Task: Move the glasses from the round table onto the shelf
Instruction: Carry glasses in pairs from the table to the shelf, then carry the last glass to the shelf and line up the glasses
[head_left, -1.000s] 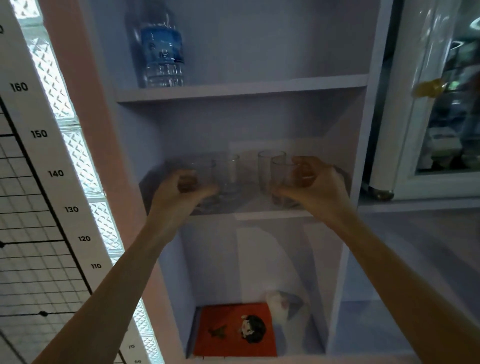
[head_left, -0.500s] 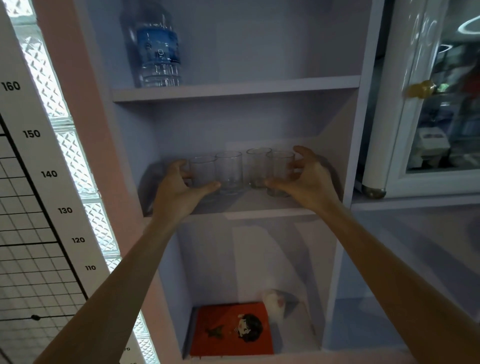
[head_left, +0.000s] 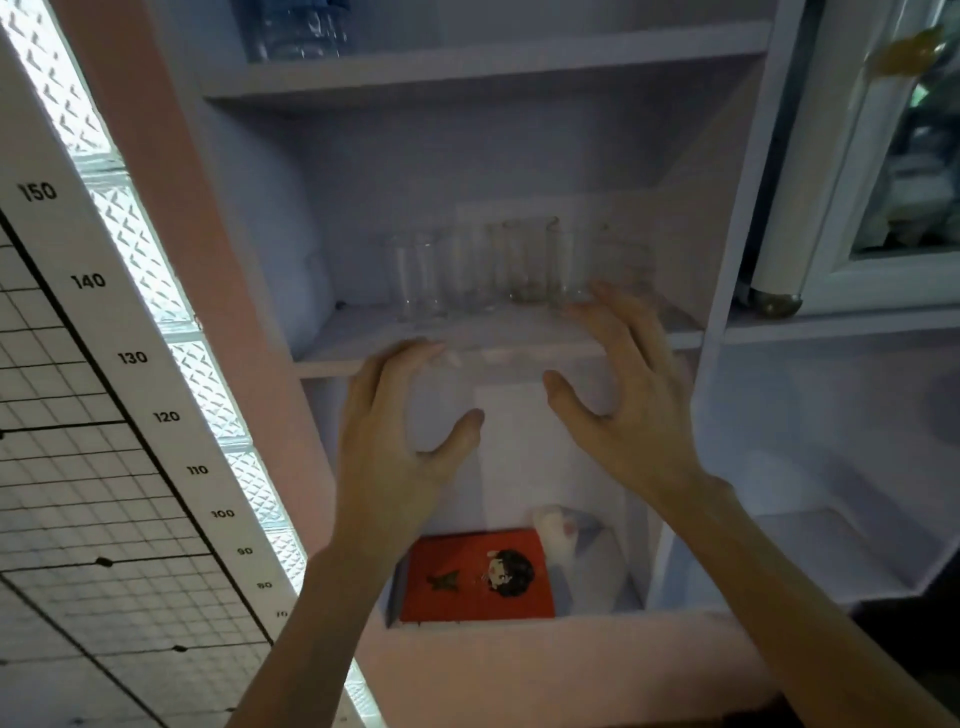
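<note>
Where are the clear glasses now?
Head view, centre: the clear glasses stand in a row on the pale middle shelf, just beyond the left hand and right hand.

Four glasses (head_left: 519, 270) — blurred, count unsure — one bottle (head_left: 301, 26), one red book (head_left: 475, 574), one left hand (head_left: 400, 441), one right hand (head_left: 628, 410).

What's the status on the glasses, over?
Left hand open, empty. Right hand open, empty. Glasses in a row on the shelf. Nothing in the way.
</note>
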